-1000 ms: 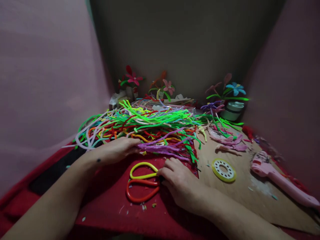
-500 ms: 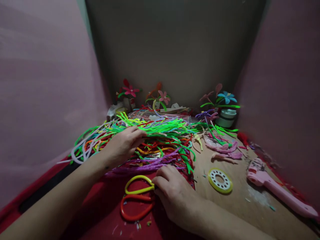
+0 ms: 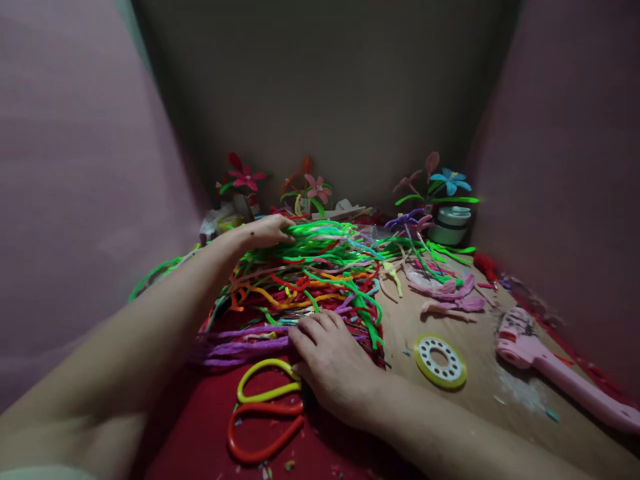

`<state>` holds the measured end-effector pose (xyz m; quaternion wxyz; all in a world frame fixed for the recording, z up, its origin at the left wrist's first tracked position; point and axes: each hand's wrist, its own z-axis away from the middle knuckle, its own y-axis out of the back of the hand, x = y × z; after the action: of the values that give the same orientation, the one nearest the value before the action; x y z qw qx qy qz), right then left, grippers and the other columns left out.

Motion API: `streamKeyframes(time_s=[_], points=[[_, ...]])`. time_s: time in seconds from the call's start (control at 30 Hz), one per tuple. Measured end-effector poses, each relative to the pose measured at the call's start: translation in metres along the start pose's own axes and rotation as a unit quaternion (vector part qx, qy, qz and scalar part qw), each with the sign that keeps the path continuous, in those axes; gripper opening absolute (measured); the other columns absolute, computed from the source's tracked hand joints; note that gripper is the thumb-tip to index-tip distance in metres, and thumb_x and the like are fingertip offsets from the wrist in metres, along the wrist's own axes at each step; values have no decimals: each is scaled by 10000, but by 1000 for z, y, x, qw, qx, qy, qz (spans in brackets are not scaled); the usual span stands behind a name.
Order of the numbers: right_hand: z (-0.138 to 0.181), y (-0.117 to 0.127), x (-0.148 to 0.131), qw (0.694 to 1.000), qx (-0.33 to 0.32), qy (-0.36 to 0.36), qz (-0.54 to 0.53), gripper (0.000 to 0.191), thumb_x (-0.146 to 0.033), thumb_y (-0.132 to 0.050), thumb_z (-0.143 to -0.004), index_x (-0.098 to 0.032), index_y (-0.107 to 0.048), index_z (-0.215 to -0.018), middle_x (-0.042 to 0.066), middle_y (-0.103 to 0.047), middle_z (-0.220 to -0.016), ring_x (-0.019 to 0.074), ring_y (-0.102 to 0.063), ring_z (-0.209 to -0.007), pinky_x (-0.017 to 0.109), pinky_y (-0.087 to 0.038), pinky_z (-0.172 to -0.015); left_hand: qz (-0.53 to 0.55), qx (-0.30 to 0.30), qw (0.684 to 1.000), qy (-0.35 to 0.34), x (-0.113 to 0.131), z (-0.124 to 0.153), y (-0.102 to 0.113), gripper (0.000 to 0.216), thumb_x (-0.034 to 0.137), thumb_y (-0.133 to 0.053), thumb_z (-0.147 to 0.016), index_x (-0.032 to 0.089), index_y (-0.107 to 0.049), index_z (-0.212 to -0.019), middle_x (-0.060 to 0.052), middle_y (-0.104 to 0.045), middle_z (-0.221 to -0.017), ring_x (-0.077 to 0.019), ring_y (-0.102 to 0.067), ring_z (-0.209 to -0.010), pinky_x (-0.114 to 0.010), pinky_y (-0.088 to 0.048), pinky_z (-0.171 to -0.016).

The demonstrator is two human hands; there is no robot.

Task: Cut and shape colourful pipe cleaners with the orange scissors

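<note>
A big tangle of coloured pipe cleaners (image 3: pixel 320 267) lies across the red cloth. My left hand (image 3: pixel 267 232) reaches to the far top of the pile and rests on the bright green strands, fingers curled over them. Flat on the near edge of the pile lies my right hand (image 3: pixel 325 363), its fingers spread over a purple bundle (image 3: pixel 240 347). Just beside its thumb lie a yellow loop (image 3: pixel 265 381) and an orange-red loop (image 3: pixel 260 433) of pipe cleaner.
A yellow and white ring (image 3: pixel 440 352) and a pink glue gun (image 3: pixel 555 373) lie on the brown board (image 3: pixel 480 393) at right. Pipe-cleaner flowers (image 3: pixel 310 187) and a white jar (image 3: pixel 450 225) stand along the back wall. Pink walls close both sides.
My left hand has moved from the near purple strands up to the far green strands at the back of the pile. My right hand shifted slightly onto the purple bundle.
</note>
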<state>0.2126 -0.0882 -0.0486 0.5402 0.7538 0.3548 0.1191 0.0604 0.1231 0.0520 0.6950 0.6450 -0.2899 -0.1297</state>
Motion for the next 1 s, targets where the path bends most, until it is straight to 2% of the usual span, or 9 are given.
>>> streamKeyframes(time_s=[0.1, 0.2, 0.37, 0.57, 0.67, 0.87, 1.0], points=[[2, 0, 0, 1000, -1, 1, -7, 356, -248, -500, -845, -113, -485, -1174, 132, -564, -1057, 253, -440, -1042, 465, -308, -968, 122, -43, 991, 33, -7, -11, 3, 437, 492, -604, -644, 179, -650, -944, 2, -690, -778, -175, -621, -699, -257, -486, -621], [2, -1, -1, 1000, -2, 5, 2, 349, -229, -492, -844, -104, -483, -1169, 130, -567, -1043, 252, -446, -1028, 467, -285, -987, 226, -44, 971, 68, -11, -17, 0, 511, 509, -695, -533, 171, -639, -912, -2, -673, -728, -184, -615, -675, -282, -495, -616], [2, -4, 0, 1000, 0, 8, 21, 341, -231, -519, -823, -100, -500, -1136, 113, -572, -999, 248, -450, -962, 469, -255, -1002, 156, 30, 986, 45, -17, -22, -6, 512, 472, -687, -546, 148, -622, -937, -14, -655, -787, -180, -594, -720, -278, -481, -645], [3, -4, -1, 1000, -1, 9, 16, 281, -217, -523, -817, -115, -531, -1078, 97, -578, -924, 234, -449, -909, 458, -252, -993, 95, 79, 992, 5, -16, -18, -5, 626, 426, -668, -570, 167, -573, -1132, -24, -615, -944, -183, -547, -849, -264, -428, -737], [3, -3, -2, 1000, -3, 2, 2, 234, -196, -515, -823, -133, -543, -1046, 94, -578, -903, 225, -453, -900, 456, -263, -977, 52, 85, 995, -23, -14, -9, -1, 607, 459, -617, -632, 173, -566, -1165, -28, -607, -935, -182, -543, -842, -259, -411, -727], [3, -2, -2, 1000, -6, -6, -14, 221, -206, -518, -824, -139, -549, -1032, 107, -573, -908, 226, -451, -900, 452, -304, -919, 52, 93, 994, -12, -7, 8, 6, 543, 488, -554, -691, 138, -602, -1103, -42, -640, -891, -181, -561, -813, -254, -413, -712], [3, 1, -3, 1000, -3, -2, 1, 193, -221, -500, -831, -130, -561, -990, 112, -573, -908, 231, -445, -899, 443, -314, -906, 46, 115, 992, -36, 4, 18, 10, 559, 512, -461, -763, 168, -525, -1199, -50, -641, -984, -178, -567, -848, -268, -421, -766]])
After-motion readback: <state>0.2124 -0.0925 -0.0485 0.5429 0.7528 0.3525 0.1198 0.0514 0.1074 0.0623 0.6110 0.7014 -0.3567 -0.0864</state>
